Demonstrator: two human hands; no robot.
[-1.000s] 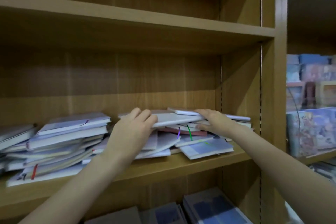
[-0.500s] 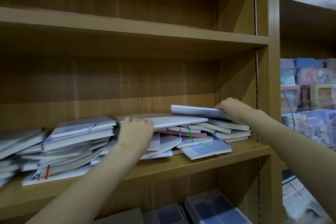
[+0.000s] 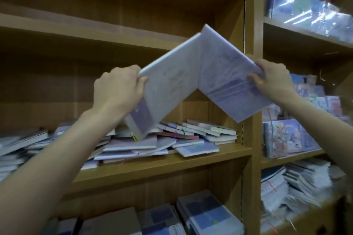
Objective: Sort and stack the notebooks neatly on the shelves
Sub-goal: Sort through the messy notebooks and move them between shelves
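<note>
Our left hand [image 3: 116, 87] grips one notebook [image 3: 168, 89], our right hand [image 3: 273, 78] another [image 3: 229, 82] (corners meeting), above the shelf's [image 3: 172, 164] messy pile [image 3: 172, 139].

Loose notebooks [image 3: 172, 139] crowd the shelf [image 3: 172, 164]; open room above them.

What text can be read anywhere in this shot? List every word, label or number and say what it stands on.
None can be read.
Left-hand notebook: faint marks on the cover, motion-blurred.
Right-hand notebook: only pale bands, blurred.
Notebook on the bottom shelf: a few white letters on its spine, too small to read.
Illustrated covers in the right bay: print too blurred to read.
</note>
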